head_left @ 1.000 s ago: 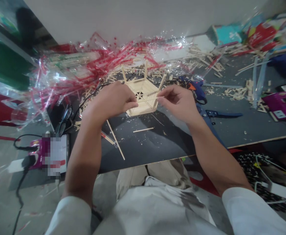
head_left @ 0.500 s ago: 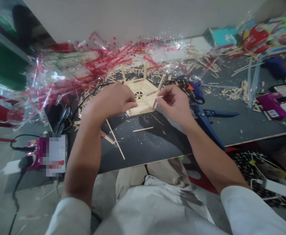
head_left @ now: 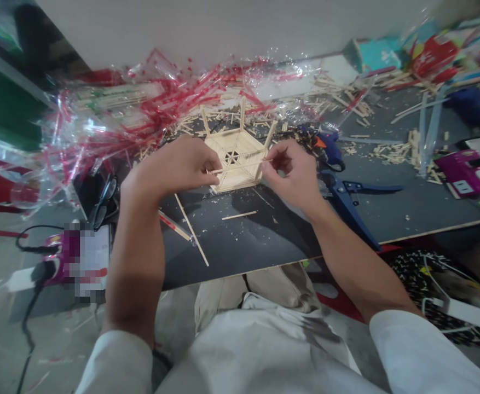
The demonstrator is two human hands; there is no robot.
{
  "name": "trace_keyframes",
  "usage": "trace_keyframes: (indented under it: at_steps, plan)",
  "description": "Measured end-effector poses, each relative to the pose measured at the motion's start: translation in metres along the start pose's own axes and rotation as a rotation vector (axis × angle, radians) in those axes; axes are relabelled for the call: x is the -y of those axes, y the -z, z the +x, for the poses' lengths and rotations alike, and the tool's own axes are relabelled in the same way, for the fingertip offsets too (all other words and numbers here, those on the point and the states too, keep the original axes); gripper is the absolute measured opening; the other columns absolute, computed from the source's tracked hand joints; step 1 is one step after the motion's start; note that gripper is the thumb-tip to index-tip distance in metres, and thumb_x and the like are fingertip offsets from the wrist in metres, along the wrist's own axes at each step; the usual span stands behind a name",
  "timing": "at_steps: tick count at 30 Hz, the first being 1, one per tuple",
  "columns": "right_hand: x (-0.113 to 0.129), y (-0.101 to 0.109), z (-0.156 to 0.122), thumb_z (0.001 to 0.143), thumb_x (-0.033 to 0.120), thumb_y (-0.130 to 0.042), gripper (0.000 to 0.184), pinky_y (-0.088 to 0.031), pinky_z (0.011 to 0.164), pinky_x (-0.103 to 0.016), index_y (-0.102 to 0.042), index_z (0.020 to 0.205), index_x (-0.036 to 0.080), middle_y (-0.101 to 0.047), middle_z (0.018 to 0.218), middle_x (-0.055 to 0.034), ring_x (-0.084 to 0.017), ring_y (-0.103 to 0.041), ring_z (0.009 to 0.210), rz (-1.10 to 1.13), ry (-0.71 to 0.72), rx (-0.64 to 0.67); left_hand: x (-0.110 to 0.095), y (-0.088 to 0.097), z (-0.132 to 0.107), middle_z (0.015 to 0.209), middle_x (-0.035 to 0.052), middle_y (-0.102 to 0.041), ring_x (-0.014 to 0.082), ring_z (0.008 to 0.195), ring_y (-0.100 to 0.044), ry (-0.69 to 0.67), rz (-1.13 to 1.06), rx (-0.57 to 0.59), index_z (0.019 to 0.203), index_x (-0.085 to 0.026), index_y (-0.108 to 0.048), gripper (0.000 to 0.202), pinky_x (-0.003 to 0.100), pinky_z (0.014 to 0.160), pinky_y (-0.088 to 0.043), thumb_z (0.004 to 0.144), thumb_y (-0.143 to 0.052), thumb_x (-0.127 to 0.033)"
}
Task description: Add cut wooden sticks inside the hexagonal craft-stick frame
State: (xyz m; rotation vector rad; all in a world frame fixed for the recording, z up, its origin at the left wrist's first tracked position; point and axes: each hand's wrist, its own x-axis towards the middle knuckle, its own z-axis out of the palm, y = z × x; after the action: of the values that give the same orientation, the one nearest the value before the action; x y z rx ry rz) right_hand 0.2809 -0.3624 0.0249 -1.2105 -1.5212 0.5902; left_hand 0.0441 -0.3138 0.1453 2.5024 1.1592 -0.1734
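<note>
A hexagonal frame of pale wooden sticks (head_left: pixel 250 143) sits on the dark table, with upright posts at its corners and crossing spokes over a small hole in its base. Across its near side runs a thin wooden stick (head_left: pixel 242 166). My left hand (head_left: pixel 184 164) pinches this stick at its left end, by the frame's near left corner. At the other end, beside the right-hand post, the fingertips of my right hand (head_left: pixel 293 169) are closed on the same stick. The fingertips partly hide the stick's ends.
Loose sticks (head_left: pixel 238 215) lie in front of the frame. Blue cutters (head_left: pixel 348 205) and a blue glue gun (head_left: pixel 332 150) are to the right. Red and clear plastic wrap (head_left: pixel 153 112) and scattered stick pieces fill the back. Glasses (head_left: pixel 105 201) lie left.
My left hand has shifted left to the stick's left end, uncovering more of the frame's left side. My right hand stays at the right-hand post with its fingers still pinched.
</note>
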Motion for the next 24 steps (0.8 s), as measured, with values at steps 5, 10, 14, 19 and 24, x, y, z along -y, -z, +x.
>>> trace_keyframes:
  at_steps: [5, 10, 14, 19, 24]
  plan:
    - [-0.002, 0.000, 0.001, 0.082, 0.021, -0.069, 0.013, -0.049, 0.063, -0.030, -0.059, 0.089, 0.026, -0.059, 0.078, 0.0036, -0.011, -0.056, 0.066, 0.003, 0.032, 0.000, 0.000, 0.007, -0.005, 0.107, 0.0096, -0.079, 0.0241, 0.097, -0.071, 0.051, 0.027, 0.067, 0.110, -0.014, -0.079, 0.032, 0.033, 0.092, -0.049, 0.086, -0.070, -0.034]
    - [-0.004, 0.001, 0.001, 0.083, 0.023, -0.069, 0.013, -0.049, 0.062, -0.029, -0.058, 0.089, 0.025, -0.060, 0.082, 0.0026, -0.011, -0.056, 0.068, -0.006, 0.043, 0.008, 0.005, 0.010, -0.012, 0.111, 0.0094, -0.080, 0.0211, 0.098, -0.071, 0.047, -0.010, 0.039, 0.114, -0.014, -0.078, 0.031, 0.032, 0.093, -0.050, 0.091, -0.066, -0.031]
    - [-0.004, 0.001, 0.001, 0.084, 0.023, -0.069, 0.013, -0.050, 0.062, -0.029, -0.058, 0.090, 0.025, -0.060, 0.083, 0.0021, -0.012, -0.056, 0.069, 0.006, 0.043, 0.008, 0.006, 0.009, -0.011, 0.109, 0.0070, -0.081, 0.0198, 0.095, -0.072, 0.036, -0.040, 0.016, 0.114, -0.016, -0.078, 0.030, 0.029, 0.088, -0.051, 0.091, -0.067, -0.032]
    - [-0.001, 0.001, 0.001, 0.084, 0.022, -0.068, 0.013, -0.048, 0.061, -0.029, -0.058, 0.090, 0.025, -0.060, 0.081, 0.0028, -0.011, -0.056, 0.067, -0.002, 0.047, 0.006, 0.003, 0.003, -0.004, 0.100, 0.0042, -0.080, 0.0206, 0.091, -0.073, 0.013, -0.020, 0.005, 0.105, -0.020, -0.079, 0.030, 0.029, 0.085, -0.050, 0.091, -0.063, -0.041]
    - [0.000, 0.002, 0.001, 0.083, 0.020, -0.067, 0.013, -0.049, 0.063, -0.029, -0.058, 0.091, 0.024, -0.060, 0.079, 0.0039, -0.011, -0.058, 0.067, 0.011, 0.043, 0.013, 0.005, -0.003, 0.000, 0.091, 0.0040, -0.076, 0.0219, 0.092, -0.070, -0.017, 0.048, -0.016, 0.101, -0.017, -0.080, 0.042, 0.035, 0.091, -0.047, 0.095, -0.050, -0.046]
